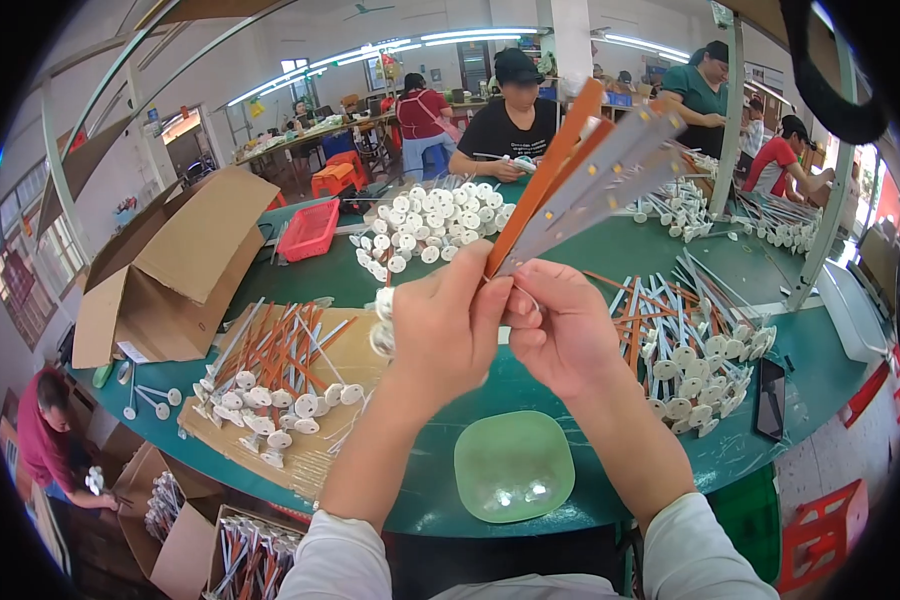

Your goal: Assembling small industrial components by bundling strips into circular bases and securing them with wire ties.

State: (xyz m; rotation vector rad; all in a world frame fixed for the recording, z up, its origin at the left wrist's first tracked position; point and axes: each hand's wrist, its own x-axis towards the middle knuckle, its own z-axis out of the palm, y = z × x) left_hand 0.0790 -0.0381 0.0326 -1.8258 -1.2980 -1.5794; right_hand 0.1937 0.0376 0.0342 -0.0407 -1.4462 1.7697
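Observation:
My left hand (435, 325) is wrapped round the lower part of a fanned bundle of flat strips, raised over the table. Some are orange-brown strips (550, 170); others are grey strips (592, 190) dotted with small yellow squares, like LED strips. White round discs (382, 322) show beside that hand's outer edge. My right hand (575, 325) is closed in a pinch at the bundle's base, touching the left fingers; what it pinches is too small to make out. Below both hands stands a light green plastic bowl (470, 450).
Disc-ended strips lie in piles on cardboard at left (270, 400) and at right (685, 370); white discs (430, 225) are heaped ahead. A cardboard box (170, 270), red basket (310, 230) and phone (770, 398) rest on the green table (440, 490). Several people work around.

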